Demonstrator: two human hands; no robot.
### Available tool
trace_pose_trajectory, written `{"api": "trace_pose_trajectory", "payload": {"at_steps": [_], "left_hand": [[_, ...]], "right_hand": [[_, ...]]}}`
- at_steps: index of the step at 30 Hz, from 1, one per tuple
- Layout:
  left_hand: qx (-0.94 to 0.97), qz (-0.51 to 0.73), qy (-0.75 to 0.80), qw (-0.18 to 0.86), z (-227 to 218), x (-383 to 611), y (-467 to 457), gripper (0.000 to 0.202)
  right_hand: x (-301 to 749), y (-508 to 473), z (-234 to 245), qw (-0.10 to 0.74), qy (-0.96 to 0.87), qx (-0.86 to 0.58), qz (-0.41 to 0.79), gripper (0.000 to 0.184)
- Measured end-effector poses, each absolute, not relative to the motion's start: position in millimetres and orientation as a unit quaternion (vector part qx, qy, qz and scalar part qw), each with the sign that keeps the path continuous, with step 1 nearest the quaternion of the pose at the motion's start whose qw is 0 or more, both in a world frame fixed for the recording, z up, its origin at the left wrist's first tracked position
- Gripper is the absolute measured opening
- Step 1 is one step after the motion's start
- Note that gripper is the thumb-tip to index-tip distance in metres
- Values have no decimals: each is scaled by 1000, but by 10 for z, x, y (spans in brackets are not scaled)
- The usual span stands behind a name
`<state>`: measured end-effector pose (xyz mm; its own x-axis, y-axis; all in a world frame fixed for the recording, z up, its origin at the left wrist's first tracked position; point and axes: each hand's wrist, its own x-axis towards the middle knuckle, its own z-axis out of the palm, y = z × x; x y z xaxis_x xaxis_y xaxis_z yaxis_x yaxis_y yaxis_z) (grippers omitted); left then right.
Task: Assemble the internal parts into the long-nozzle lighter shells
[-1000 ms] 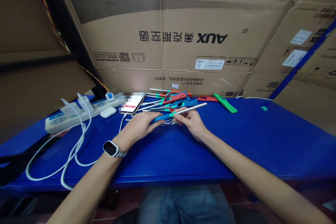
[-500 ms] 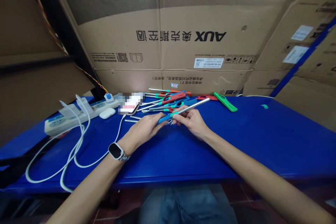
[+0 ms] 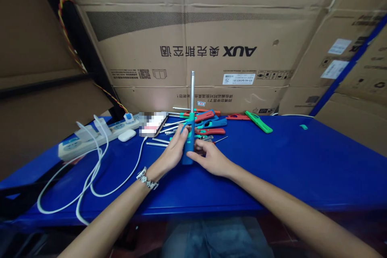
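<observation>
A blue long-nosed lighter (image 3: 190,139) stands upright on the blue table (image 3: 272,169), its metal tube pointing straight up. My left hand (image 3: 173,151) is wrapped round its blue handle from the left. Fingers of my right hand (image 3: 210,158) pinch the handle low down from the right. Just behind lies a pile of several similar lighters (image 3: 208,121) in red, blue and green, with loose metal tubes (image 3: 157,142) beside them.
A green lighter half (image 3: 259,121) and a small green piece (image 3: 304,126) lie to the right. At the left are a phone (image 3: 152,124), an earbud case (image 3: 126,135), a power strip (image 3: 90,139) and white cables (image 3: 90,177). Cardboard boxes (image 3: 211,48) wall the back.
The lighter, held flat and pointing right before, now stands upright on its handle end. Both hands have drawn closer to me and regripped the handle.
</observation>
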<state>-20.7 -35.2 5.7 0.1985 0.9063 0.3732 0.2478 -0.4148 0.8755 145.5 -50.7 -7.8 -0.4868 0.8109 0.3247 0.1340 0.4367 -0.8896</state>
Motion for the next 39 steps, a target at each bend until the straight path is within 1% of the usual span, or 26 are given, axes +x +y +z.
{"api": "trace_pose_trajectory", "payload": {"at_steps": [2, 3, 5, 7, 8, 9, 10, 12, 14, 17, 20, 22, 24, 26, 28, 29, 33, 39], "left_hand": [[704, 485, 405, 326, 59, -241, -340, 43], [705, 505, 402, 293, 69, -270, -330, 38], [689, 579, 402, 171, 106, -350, -312, 25], [667, 640, 382, -6, 164, -437, -318, 15], [680, 637, 351, -91, 197, -470, -334, 14], [709, 608, 319, -161, 230, -491, -359, 16], [742, 567, 290, -208, 259, -495, -392, 16], [819, 457, 251, -238, 297, -458, -461, 17], [871, 357, 248, -228, 298, -390, -510, 22], [908, 254, 277, -184, 247, -331, -509, 29], [933, 190, 294, -79, 192, -375, -453, 34], [937, 171, 304, 3, 178, -427, -422, 37], [934, 162, 313, 62, 177, -464, -408, 37], [926, 164, 327, 91, 175, -479, -406, 35], [919, 171, 338, 108, 162, -481, -406, 32], [916, 174, 343, 116, 150, -481, -403, 31], [907, 161, 362, 141, 83, -501, -363, 27], [907, 157, 360, 153, 60, -514, -319, 35]], "right_hand": [[1487, -496, -81, 393, -726, -305, 475, 24], [1517, -485, -76, 392, -716, -309, 488, 24], [1601, -463, -50, 391, -713, -328, 480, 23], [1700, -448, -5, 387, -738, -350, 429, 21], [1750, -448, 21, 379, -757, -361, 390, 20], [1797, -452, 46, 363, -780, -374, 347, 18], [1839, -462, 67, 338, -803, -385, 304, 17], [1903, -494, 92, 276, -843, -398, 235, 14], [1933, -530, 91, 227, -869, -399, 187, 13], [1913, -574, 64, 187, -888, -397, 138, 17], [1861, -607, 48, 173, -893, -396, 127, 19], [1848, -617, 54, 179, -892, -393, 133, 22], [1873, -598, 67, 199, -887, -393, 139, 22], [1935, -538, 76, 237, -876, -398, 134, 17], [2014, -447, 66, 271, -863, -412, 111, 16], [2052, -398, 54, 272, -859, -425, 91, 15], [2128, -250, -11, 218, -865, -446, 64, 18], [2118, -227, 5, 184, -885, -419, 89, 20]]}}
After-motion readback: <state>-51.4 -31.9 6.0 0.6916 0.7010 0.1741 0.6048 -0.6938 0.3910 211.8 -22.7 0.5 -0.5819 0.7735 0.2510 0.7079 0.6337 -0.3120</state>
